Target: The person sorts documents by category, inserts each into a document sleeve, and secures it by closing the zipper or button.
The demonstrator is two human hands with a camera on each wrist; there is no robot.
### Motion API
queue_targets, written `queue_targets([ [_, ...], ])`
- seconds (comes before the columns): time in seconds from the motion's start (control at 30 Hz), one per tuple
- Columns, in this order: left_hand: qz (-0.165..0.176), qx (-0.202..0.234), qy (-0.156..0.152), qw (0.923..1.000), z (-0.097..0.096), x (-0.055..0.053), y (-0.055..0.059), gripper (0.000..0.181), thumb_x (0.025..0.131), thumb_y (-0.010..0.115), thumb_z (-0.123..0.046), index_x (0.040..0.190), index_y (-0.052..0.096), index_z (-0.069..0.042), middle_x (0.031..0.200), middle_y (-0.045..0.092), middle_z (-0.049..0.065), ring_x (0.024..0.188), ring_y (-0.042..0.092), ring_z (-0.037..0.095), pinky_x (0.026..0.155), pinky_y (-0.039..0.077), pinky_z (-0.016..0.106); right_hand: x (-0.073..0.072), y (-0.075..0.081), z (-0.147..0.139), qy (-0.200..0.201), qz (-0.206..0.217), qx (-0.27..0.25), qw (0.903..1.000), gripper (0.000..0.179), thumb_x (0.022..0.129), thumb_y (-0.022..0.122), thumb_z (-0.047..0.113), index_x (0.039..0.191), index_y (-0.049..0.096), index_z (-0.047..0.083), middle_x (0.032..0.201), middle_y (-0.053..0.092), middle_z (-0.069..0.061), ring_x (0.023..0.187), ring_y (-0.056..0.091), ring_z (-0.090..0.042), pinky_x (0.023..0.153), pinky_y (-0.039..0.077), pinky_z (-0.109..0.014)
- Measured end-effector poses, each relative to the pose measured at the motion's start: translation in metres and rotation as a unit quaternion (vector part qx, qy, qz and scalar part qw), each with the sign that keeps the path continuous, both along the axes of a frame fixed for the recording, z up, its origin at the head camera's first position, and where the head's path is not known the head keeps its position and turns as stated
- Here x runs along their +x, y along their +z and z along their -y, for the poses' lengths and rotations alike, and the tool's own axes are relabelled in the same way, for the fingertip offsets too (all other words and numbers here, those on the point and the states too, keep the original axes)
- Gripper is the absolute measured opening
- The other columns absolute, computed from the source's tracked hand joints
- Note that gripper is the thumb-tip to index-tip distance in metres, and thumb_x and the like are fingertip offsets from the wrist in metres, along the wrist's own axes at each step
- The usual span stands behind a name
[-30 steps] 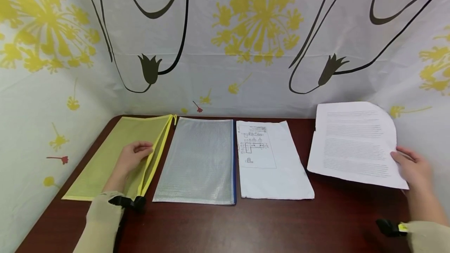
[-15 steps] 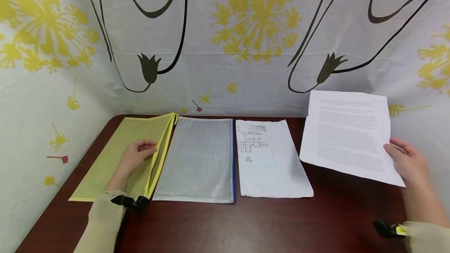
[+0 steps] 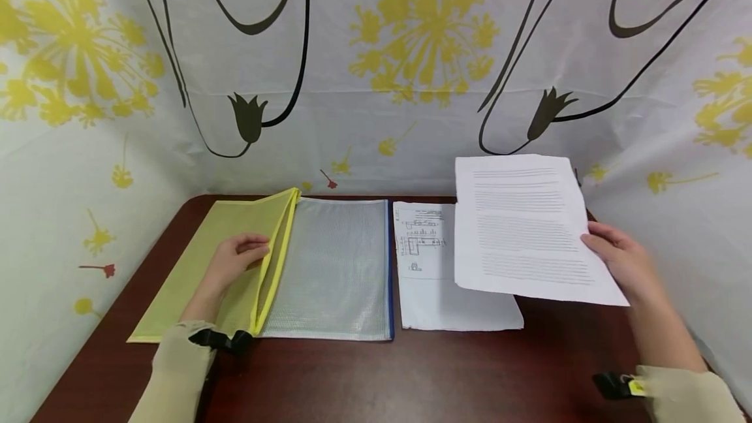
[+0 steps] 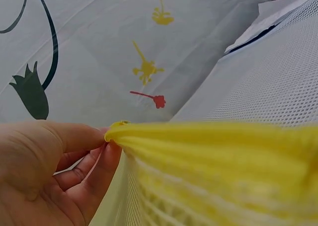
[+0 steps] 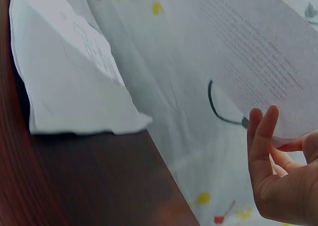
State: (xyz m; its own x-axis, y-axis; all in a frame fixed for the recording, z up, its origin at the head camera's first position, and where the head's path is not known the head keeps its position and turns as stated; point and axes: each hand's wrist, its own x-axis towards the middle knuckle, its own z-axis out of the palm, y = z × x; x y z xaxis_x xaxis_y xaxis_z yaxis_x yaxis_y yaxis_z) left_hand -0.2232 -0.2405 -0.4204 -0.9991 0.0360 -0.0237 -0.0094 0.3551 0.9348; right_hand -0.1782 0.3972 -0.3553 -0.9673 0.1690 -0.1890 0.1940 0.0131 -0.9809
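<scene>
"If the grey pouch (image 3: 341, 273) is our landmark, where is each thing?"

"The yellow pouch (image 3: 205, 253) is at its left, with the mouth parted; the printed sheet (image 3: 519, 227) is raised at its right, above the drawing paper (image 3: 435, 309)."

"And the grip?"

"The left hand (image 3: 237, 260) pinches the yellow pouch by its mouth edge. The right hand (image 3: 625, 260) holds the printed sheet by the side far from the grey pouch."

"How do they handle?"

"I judge the printed sheet light and easy to crease, so a gentle edge hold suits. The mesh seems soft; the mouth edge is best."

"What is unclear?"

"The printed sheet hides part of the drawing paper. Whether it is several layers, I cannot tell."
</scene>
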Motion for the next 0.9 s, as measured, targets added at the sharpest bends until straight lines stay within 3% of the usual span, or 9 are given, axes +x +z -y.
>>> queue_targets([
  [0.13, 0.000, 0.010, -0.002, 0.9999, -0.004, 0.000, 0.000, 0.043, 0.097, 0.064, -0.015, 0.130, 0.055, 0.011, 0.104, 0.070, 0.001, 0.085, 0.064, -0.006, 0.078, 0.057, 0.016, -0.003, 0.001, 0.020, 0.027, 0.005, 0.012, 0.9996, 0.024, 0.098, 0.063, 0.032, 0.119, 0.054, 0.034, 0.085, 0.071, 0.018, 0.068, 0.071, -0.010, 0.058, 0.059, -0.025],
  [0.3, 0.002, 0.009, 0.000, 1.0000, -0.007, 0.001, 0.000, 0.041, 0.098, 0.064, -0.014, 0.130, 0.056, 0.011, 0.106, 0.070, 0.004, 0.085, 0.064, -0.006, 0.078, 0.057, 0.016, -0.008, -0.002, 0.042, 0.056, -0.011, 0.005, 0.9983, 0.018, 0.099, 0.061, 0.028, 0.116, 0.055, 0.032, 0.086, 0.072, 0.016, 0.068, 0.071, -0.009, 0.058, 0.059, -0.024],
  [0.67, 0.010, 0.008, 0.000, 0.9999, -0.014, 0.000, -0.002, 0.040, 0.098, 0.063, -0.014, 0.129, 0.056, 0.010, 0.110, 0.069, 0.010, 0.085, 0.064, -0.004, 0.079, 0.057, 0.016, -0.020, -0.010, 0.090, 0.093, -0.021, 0.057, 0.9938, 0.024, 0.100, 0.059, 0.029, 0.123, 0.054, 0.024, 0.089, 0.069, 0.018, 0.070, 0.068, -0.005, 0.062, 0.058, -0.022],
  [0.9, 0.009, 0.016, -0.001, 0.9998, -0.020, 0.000, -0.002, 0.039, 0.098, 0.063, -0.013, 0.129, 0.056, 0.009, 0.109, 0.070, 0.008, 0.084, 0.064, -0.005, 0.078, 0.057, 0.017, -0.027, -0.015, 0.113, 0.103, -0.020, 0.068, 0.9922, 0.041, 0.102, 0.057, 0.026, 0.138, 0.047, 0.008, 0.090, 0.067, 0.019, 0.072, 0.067, -0.004, 0.064, 0.058, -0.021],
])
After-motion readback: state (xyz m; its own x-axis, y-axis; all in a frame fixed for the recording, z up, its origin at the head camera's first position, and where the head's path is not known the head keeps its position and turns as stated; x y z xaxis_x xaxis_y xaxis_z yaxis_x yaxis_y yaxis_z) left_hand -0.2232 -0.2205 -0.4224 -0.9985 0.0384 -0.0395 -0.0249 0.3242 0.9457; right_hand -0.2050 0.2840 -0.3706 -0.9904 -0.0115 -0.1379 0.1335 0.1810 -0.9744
